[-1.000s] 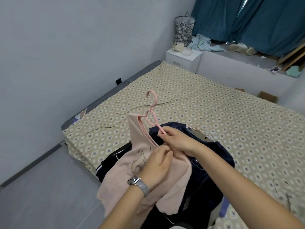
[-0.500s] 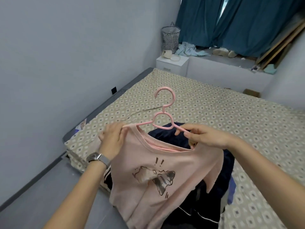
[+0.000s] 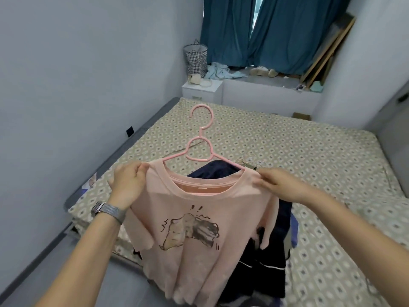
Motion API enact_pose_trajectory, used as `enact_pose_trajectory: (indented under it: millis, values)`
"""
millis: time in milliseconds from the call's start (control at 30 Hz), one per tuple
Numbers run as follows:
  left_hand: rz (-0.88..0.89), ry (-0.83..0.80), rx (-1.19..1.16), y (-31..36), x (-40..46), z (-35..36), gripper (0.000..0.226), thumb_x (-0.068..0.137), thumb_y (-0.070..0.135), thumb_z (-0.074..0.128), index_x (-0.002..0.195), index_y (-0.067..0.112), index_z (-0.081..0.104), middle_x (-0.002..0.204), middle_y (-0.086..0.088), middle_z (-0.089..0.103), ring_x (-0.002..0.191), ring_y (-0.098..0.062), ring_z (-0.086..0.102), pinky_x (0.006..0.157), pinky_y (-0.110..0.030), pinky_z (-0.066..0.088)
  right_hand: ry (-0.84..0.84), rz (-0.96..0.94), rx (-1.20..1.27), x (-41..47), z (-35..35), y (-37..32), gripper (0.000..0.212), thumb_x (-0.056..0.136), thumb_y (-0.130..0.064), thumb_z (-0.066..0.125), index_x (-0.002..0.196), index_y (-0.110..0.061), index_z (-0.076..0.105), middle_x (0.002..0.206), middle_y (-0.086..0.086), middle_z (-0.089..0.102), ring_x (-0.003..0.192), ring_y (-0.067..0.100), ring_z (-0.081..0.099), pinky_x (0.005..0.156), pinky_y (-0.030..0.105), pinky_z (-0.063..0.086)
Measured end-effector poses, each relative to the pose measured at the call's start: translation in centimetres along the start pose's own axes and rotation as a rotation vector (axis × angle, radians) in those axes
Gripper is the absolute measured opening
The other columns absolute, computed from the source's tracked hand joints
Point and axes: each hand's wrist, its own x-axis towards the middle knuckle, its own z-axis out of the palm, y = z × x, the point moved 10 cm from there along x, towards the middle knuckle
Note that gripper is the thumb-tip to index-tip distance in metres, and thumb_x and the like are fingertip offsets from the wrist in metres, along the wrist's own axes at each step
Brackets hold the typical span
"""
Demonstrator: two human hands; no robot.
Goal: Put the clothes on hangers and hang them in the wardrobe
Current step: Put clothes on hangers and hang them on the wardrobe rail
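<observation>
- While held up mid-frame over the bed [image 3: 287, 156], the pink t-shirt [image 3: 199, 229] hangs on a pink hanger [image 3: 200, 138], hook upright.
- Left hand [image 3: 128, 185], centre-left, pinches the shirt's shoulder.
- Dark clothes [image 3: 272, 262] lie piled behind the shirt, lower centre.
- Right hand [image 3: 281, 185], centre-right, grips the other shoulder.

T-shirt [image 3: 199, 229] on a hanger [image 3: 200, 138], held above the near edge of the bed [image 3: 309, 156]; left hand [image 3: 128, 185] at its left shoulder, right hand [image 3: 281, 185] at its right. Behind it, dark clothes [image 3: 272, 258] piled on the bed. Nightstand [image 3: 201, 90] beyond the bed's far-left corner, laundry basket [image 3: 195, 58] behind it; curtains [image 3: 265, 34] at the far wall.
</observation>
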Motion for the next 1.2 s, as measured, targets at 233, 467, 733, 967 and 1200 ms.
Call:
enact_pose_trajectory:
  millis: [233, 467, 733, 967, 1200]
  values:
    - [0.155, 0.045, -0.004, 0.6, -1.6, -3.2, 0.053, 0.080, 0.055, 0.022, 0.070, 0.015, 0.056, 0.071, 0.008, 0.052, 0.094, -0.032, 0.051, 0.089, -0.046, 0.038, 0.172, -0.105, 0.088, -4.1, -1.0, -3.4, 0.028, 0.101, -0.021, 0.049, 0.075, -0.013, 0.041, 0.070, -0.007, 0.044, 0.067, 0.002, 0.044, 0.064, 0.016, 0.034]
    - [0.153, -0.056, -0.036, 1.8, -2.9, -2.9, 0.041, 0.089, 0.048, 0.031, 0.063, 0.019, 0.046, 0.070, 0.010, 0.049, 0.093, -0.024, 0.042, 0.090, -0.042, 0.032, 0.263, -0.091, 0.218, -6.0, -0.7, -3.9, 0.057, 0.089, -0.059, 0.034, 0.076, -0.006, 0.050, 0.067, 0.003, 0.047, 0.062, 0.009, 0.043, 0.059, 0.026, 0.034]
    - [0.297, -0.348, -0.029, 6.2, -5.6, -2.5, 0.036, 0.099, 0.024, 0.042, 0.064, 0.016, 0.043, 0.062, 0.004, 0.045, 0.063, -0.012, 0.043, 0.059, -0.024, 0.031, 0.219, -0.033, 0.255, -9.2, -3.3, -3.3, 0.048, 0.086, -0.061, 0.040, 0.075, -0.018, 0.058, 0.066, -0.006, 0.050, 0.062, 0.006, 0.046, 0.059, 0.028, 0.035]
    - [0.370, -0.457, 0.089, 8.5, -3.1, -2.6, 0.052, 0.088, 0.065, 0.034, 0.079, 0.019, 0.055, 0.068, 0.007, 0.057, 0.072, -0.013, 0.055, 0.070, -0.038, 0.041, 0.104, -0.049, 0.341, -11.1, -5.7, -2.6, 0.050, 0.098, -0.049, 0.045, 0.085, -0.004, 0.063, 0.077, 0.016, 0.058, 0.065, 0.019, 0.051, 0.060, 0.034, 0.039]
    - [0.275, -0.526, 0.156, 9.8, 1.5, 11.9, 0.039, 0.095, 0.042, 0.040, 0.064, 0.019, 0.045, 0.068, 0.005, 0.052, 0.075, -0.022, 0.052, 0.068, -0.034, 0.035, 0.269, 0.155, 0.174, -6.6, -3.7, 9.1, 0.038, 0.088, -0.050, 0.043, 0.082, -0.018, 0.063, 0.067, -0.003, 0.059, 0.065, 0.009, 0.054, 0.064, 0.030, 0.041]
